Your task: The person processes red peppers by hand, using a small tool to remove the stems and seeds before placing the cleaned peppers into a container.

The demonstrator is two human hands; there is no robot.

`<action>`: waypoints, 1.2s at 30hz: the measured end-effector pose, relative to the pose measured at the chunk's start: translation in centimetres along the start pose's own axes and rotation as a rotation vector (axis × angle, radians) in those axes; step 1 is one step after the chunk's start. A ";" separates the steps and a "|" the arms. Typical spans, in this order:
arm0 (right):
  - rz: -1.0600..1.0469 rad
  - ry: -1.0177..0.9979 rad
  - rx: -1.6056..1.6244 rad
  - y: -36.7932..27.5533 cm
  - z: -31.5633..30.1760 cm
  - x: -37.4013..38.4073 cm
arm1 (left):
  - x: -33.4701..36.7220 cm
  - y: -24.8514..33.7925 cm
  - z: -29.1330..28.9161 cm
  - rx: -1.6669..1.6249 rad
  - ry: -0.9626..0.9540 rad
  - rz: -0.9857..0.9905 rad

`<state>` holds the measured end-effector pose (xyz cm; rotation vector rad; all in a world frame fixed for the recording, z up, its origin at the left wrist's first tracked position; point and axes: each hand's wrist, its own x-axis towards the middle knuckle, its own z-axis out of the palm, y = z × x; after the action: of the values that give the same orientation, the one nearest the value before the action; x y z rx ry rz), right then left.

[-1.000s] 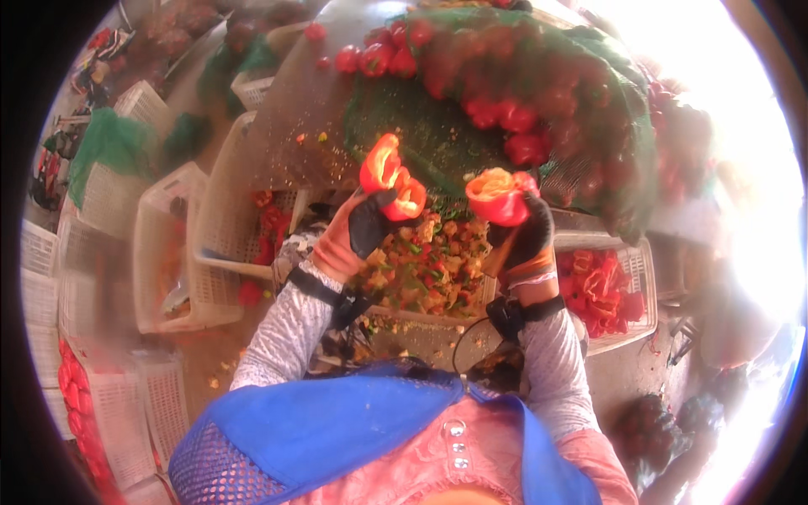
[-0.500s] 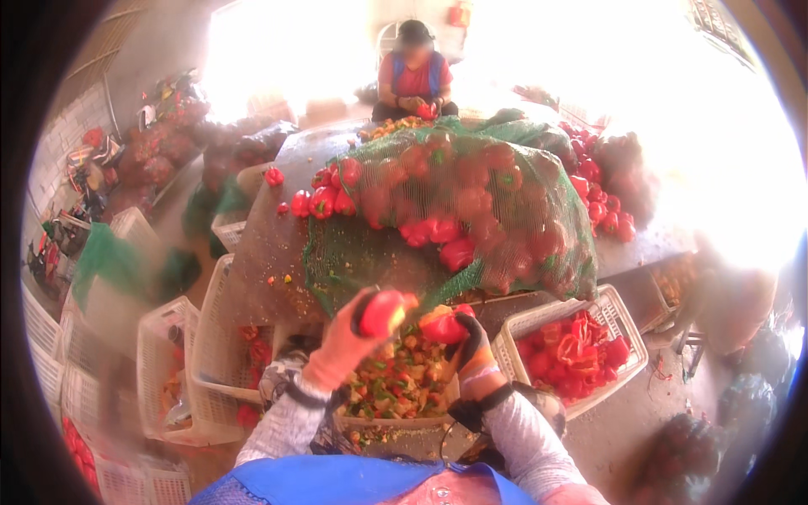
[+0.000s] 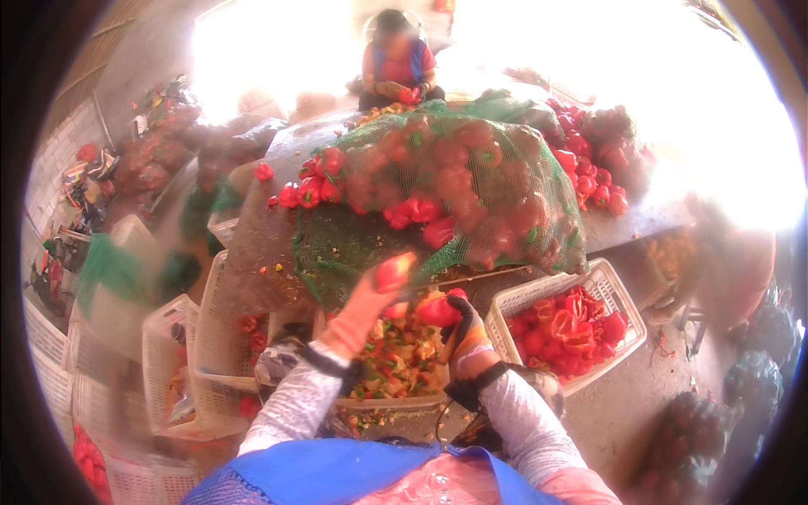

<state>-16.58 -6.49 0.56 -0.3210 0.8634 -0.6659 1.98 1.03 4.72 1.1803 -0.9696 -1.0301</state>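
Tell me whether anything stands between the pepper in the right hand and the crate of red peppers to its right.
Only the right hand itself, holding the red pepper from that side, and the near wall of the white crate. Nothing else visible stands in between.

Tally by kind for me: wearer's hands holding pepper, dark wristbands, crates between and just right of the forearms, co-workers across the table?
Hands holding red pepper: 2 (left hand, right hand)
Wristbands: 2
Crates: 2 (scraps crate, pepper crate)
Co-worker: 1
Total: 7
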 end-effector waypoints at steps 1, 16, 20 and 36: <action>-0.009 -0.034 -0.005 -0.1 -0.4 0.5 | 0.3 1.8 3.9 -0.081 -0.064 0.074; -0.138 -0.612 0.158 -1.4 -2.8 2.2 | -1.5 -1.1 5.1 0.341 0.102 0.351; -0.190 -0.578 -0.007 -0.2 -3.2 1.6 | -3.6 -0.2 4.8 0.547 0.092 0.408; -0.575 -0.392 -0.498 -0.7 -1.5 -1.0 | -1.8 -1.6 3.8 1.221 -0.063 0.118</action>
<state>-18.51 -6.34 0.56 -1.1397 0.5423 -0.8716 -2.31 1.73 3.51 2.0171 -1.7852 -0.2921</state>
